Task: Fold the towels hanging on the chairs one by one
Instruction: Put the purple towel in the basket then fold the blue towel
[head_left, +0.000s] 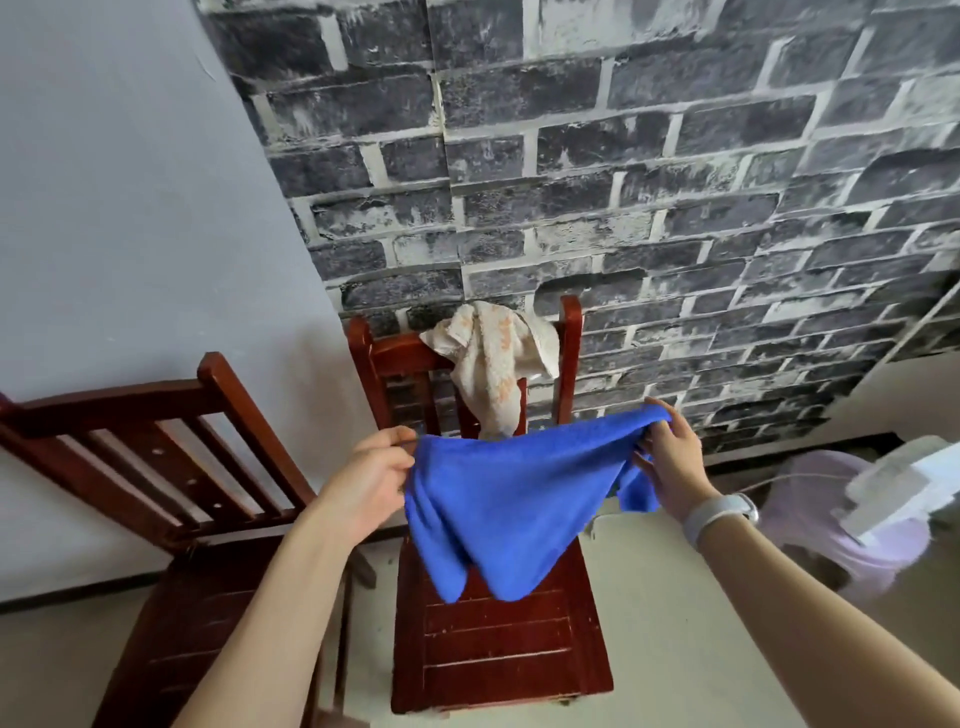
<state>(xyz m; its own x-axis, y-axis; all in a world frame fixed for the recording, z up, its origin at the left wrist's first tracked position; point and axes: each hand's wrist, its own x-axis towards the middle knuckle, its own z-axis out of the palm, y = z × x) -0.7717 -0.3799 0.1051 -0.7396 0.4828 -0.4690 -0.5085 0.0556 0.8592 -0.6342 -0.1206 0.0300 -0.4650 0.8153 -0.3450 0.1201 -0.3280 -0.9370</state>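
Two chairs (498, 623) (171, 467), two towels (514, 514) (493, 358), two hands (371, 478) (672, 462), one fan (852, 519)

beige towel (493, 358) draped on chair back (570, 353), second chair (171, 447) close left

The left hand (375, 470) and the right hand (672, 460) each pinch an upper edge of a blue terry towel (511, 512), which sags between them above the seat of a dark red wooden chair (498, 654). A cream patterned towel (493, 358) drapes over its backrest. A second red wooden chair (171, 467) stands to the left; at right is a blurred lilac object (841, 525), possibly a fan.
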